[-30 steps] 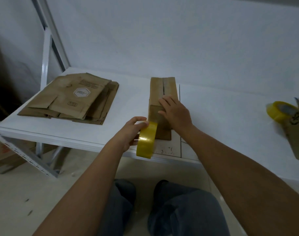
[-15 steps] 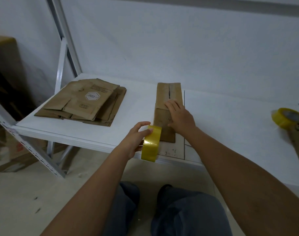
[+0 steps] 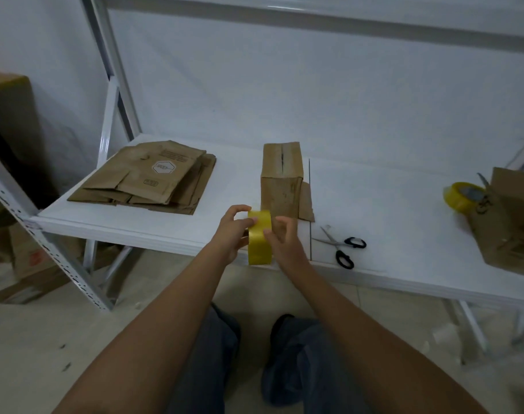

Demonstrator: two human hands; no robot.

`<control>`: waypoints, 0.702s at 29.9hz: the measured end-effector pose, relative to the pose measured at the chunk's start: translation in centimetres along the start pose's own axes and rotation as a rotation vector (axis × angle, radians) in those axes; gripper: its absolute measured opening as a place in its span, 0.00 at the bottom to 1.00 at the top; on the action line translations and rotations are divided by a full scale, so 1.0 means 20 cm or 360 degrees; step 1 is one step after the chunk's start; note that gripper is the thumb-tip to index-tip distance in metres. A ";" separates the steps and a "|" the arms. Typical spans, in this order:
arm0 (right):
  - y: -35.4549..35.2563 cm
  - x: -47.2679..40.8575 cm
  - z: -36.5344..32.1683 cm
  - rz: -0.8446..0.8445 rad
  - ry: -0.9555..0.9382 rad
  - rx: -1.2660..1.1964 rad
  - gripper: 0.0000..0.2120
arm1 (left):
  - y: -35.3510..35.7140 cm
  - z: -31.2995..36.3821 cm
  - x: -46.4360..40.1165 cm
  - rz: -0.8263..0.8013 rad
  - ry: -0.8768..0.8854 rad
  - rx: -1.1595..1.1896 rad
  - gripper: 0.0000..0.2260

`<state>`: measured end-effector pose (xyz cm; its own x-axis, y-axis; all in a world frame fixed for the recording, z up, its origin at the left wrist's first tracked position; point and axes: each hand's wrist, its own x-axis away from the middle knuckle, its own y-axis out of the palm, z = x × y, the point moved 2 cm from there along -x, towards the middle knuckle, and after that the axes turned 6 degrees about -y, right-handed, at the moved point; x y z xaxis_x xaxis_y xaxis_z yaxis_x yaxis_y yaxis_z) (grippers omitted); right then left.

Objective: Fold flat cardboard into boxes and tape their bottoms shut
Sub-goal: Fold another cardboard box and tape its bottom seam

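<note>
Fingers of both hands pinch the yellow tape roll [image 3: 259, 237] at the centre of the frame: the left hand [image 3: 233, 234] grips its left side with the thumb on top, the right hand [image 3: 284, 240] holds its right side. The roll stands on edge, just in front of the folded box [image 3: 281, 180] on the white shelf [image 3: 374, 204]. Flat cardboard [image 3: 153, 177] lies stacked at centre left. Scissors [image 3: 342, 246] lie right of the hands.
</note>
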<state>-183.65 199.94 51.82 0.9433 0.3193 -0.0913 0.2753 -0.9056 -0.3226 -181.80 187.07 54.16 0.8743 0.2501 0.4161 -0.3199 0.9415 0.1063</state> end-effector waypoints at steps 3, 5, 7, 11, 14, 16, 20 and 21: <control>0.04 0.06 -0.02 -0.0268 -0.0095 0.0096 0.31 | -0.01 -0.02 -0.01 0.0163 0.0012 0.0012 0.14; 0.05 0.09 -0.04 -0.0335 -0.0065 0.0130 0.34 | -0.04 -0.03 0.00 0.0268 -0.0016 -0.0014 0.17; 0.06 0.11 -0.06 -0.0334 -0.0019 0.0101 0.35 | -0.06 -0.04 0.03 0.0295 -0.0041 -0.0062 0.19; 0.05 0.21 -0.11 -0.0458 -0.0089 0.0147 0.33 | -0.09 -0.06 0.11 0.0377 0.0185 -0.0074 0.02; 0.01 0.22 -0.20 -0.0446 -0.0139 0.0083 0.31 | -0.12 -0.02 0.15 0.0455 0.0365 -0.0011 0.07; -0.01 0.23 -0.26 -0.0445 -0.0117 0.0008 0.28 | -0.15 0.01 0.18 0.0513 0.0402 0.0027 0.09; -0.03 0.26 -0.35 -0.0474 -0.0185 0.0053 0.28 | -0.19 0.07 0.23 0.0527 0.0394 0.0056 0.07; -0.04 0.27 -0.36 -0.0483 -0.0215 0.0102 0.30 | -0.20 0.08 0.24 0.0479 0.0348 0.0071 0.08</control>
<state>-177.48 200.43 58.39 0.7859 0.6094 -0.1045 0.5234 -0.7457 -0.4123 -176.88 184.11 57.20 0.7944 0.5610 0.2327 -0.5859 0.8089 0.0499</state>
